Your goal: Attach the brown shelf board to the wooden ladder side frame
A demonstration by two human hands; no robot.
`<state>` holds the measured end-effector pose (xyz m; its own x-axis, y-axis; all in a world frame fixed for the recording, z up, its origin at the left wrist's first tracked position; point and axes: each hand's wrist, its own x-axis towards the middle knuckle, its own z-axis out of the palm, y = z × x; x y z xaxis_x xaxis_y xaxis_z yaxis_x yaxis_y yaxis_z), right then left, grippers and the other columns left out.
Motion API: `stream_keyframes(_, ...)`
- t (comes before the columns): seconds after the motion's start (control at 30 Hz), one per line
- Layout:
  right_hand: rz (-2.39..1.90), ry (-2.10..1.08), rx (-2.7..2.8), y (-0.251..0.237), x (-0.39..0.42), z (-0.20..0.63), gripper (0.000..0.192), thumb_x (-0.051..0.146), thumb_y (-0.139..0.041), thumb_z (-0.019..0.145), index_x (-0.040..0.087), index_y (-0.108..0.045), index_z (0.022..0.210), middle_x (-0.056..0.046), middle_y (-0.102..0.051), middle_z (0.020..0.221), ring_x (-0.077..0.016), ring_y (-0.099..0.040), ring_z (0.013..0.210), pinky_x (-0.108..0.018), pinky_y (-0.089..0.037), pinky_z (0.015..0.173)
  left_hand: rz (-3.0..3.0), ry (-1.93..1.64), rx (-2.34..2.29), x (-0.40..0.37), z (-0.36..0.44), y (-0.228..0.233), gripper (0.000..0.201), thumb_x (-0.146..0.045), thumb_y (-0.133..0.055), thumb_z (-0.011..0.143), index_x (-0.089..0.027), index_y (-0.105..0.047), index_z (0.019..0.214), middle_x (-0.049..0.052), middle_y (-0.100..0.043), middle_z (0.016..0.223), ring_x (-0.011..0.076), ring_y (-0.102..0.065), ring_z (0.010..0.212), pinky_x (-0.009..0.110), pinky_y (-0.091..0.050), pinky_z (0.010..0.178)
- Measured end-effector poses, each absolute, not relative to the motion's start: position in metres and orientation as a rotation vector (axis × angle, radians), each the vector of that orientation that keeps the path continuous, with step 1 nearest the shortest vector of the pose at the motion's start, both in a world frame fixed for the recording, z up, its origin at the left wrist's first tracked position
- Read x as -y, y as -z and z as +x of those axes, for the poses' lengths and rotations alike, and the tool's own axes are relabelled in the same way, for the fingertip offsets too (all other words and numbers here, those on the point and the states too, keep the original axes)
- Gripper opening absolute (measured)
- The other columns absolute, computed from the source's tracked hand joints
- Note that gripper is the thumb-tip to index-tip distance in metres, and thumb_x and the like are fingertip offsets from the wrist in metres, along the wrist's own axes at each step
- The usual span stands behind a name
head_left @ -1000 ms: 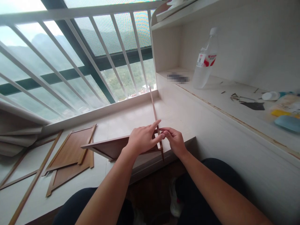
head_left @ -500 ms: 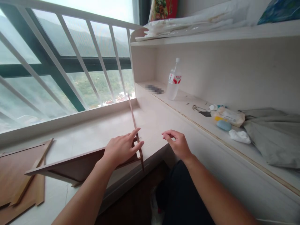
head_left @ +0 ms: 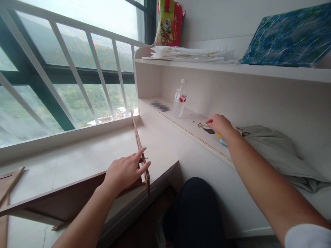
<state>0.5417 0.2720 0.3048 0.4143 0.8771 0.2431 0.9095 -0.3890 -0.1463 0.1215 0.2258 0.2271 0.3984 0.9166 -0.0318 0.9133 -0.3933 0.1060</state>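
Note:
My left hand [head_left: 126, 169] rests against the corner where a brown wooden panel [head_left: 62, 199] meets an upright thin wooden strip [head_left: 137, 137] on the pale window ledge [head_left: 77, 158]. Its fingers press on the joint and steady it. My right hand [head_left: 219, 124] is stretched out over the lower shelf [head_left: 191, 120], fingers slightly curled and holding nothing I can see. It hovers just above small screws and a dark flat item [head_left: 207, 130] lying there.
A clear water bottle [head_left: 179, 99] stands on the lower shelf. A grey cloth [head_left: 274, 151] lies to the right of my hand. White window bars [head_left: 74, 72] run behind the ledge. The upper shelf holds papers [head_left: 191, 53], a red bag [head_left: 169, 22] and a blue box [head_left: 287, 36].
My right hand left the joint and reached right and away to the lower shelf. My left hand stayed on the panel corner. The view swung up and to the right.

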Motion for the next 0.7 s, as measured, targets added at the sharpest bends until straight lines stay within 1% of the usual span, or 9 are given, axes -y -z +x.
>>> stream_keyframes(0.1,-2.524,0.195,1.512,-0.302,-0.288,0.556,0.022,0.025,-0.071,0.08,0.023,-0.082,0.099,-0.01,-0.077,0.105,-0.0202,-0.071,0.093,-0.027,-0.051,0.078,2.535,-0.056,-1.66,-0.225,0.121,-0.228,0.079,-0.073,-0.019,0.095,-0.031,-0.027,0.162,0.011,-0.073,0.13,0.0404,-0.071,0.112,0.051,-0.055,0.085)
stream_keyframes(0.2,-2.61,0.173,1.51,-0.298,-0.296,0.562,0.021,0.022,-0.073,0.077,0.021,-0.082,0.096,-0.012,-0.076,0.103,-0.0227,-0.072,0.094,-0.03,-0.053,0.081,2.541,-0.067,-1.648,-0.225,0.121,-0.228,0.079,-0.072,-0.019,0.096,-0.031,-0.028,0.162,0.011,-0.073,0.129,0.0409,-0.071,0.112,0.052,-0.055,0.085)
stream_keyframes(0.33,-2.662,0.187,1.522,-0.293,-0.302,0.564,0.027,0.018,-0.073,0.075,0.018,-0.08,0.102,-0.015,-0.075,0.105,-0.0265,-0.072,0.1,-0.034,-0.054,0.085,2.552,-0.069,-1.637,-0.224,0.12,-0.228,0.079,-0.073,-0.019,0.096,-0.031,-0.029,0.162,0.01,-0.074,0.127,0.0411,-0.072,0.11,0.053,-0.055,0.084)
stream_keyframes(0.53,-2.672,0.213,1.5,-0.286,-0.306,0.566,0.037,0.027,-0.08,0.072,0.012,-0.077,0.106,-0.018,-0.074,0.104,-0.0276,-0.072,0.103,-0.032,-0.054,0.084,2.546,-0.069,-1.647,-0.223,0.121,-0.229,0.079,-0.073,-0.019,0.095,-0.031,-0.028,0.162,0.01,-0.074,0.128,0.0399,-0.071,0.11,0.051,-0.055,0.084)
stream_keyframes(0.6,-2.662,0.216,1.474,-0.288,-0.304,0.566,0.038,0.028,-0.079,0.073,0.01,-0.077,0.106,-0.02,-0.074,0.103,-0.0283,-0.072,0.1,-0.033,-0.055,0.082,2.55,-0.071,-1.645,-0.223,0.121,-0.229,0.079,-0.073,-0.018,0.095,-0.031,-0.028,0.162,0.01,-0.074,0.128,0.039,-0.072,0.11,0.05,-0.055,0.084)
stream_keyframes(0.7,-2.602,0.254,1.443,-0.3,-0.298,0.566,0.032,0.03,-0.073,0.079,0.01,-0.076,0.103,-0.021,-0.074,0.103,-0.0284,-0.072,0.097,-0.035,-0.054,0.081,2.556,-0.08,-1.64,-0.223,0.121,-0.227,0.08,-0.074,-0.017,0.095,-0.031,-0.028,0.162,0.01,-0.073,0.13,0.0377,-0.072,0.11,0.048,-0.054,0.083)
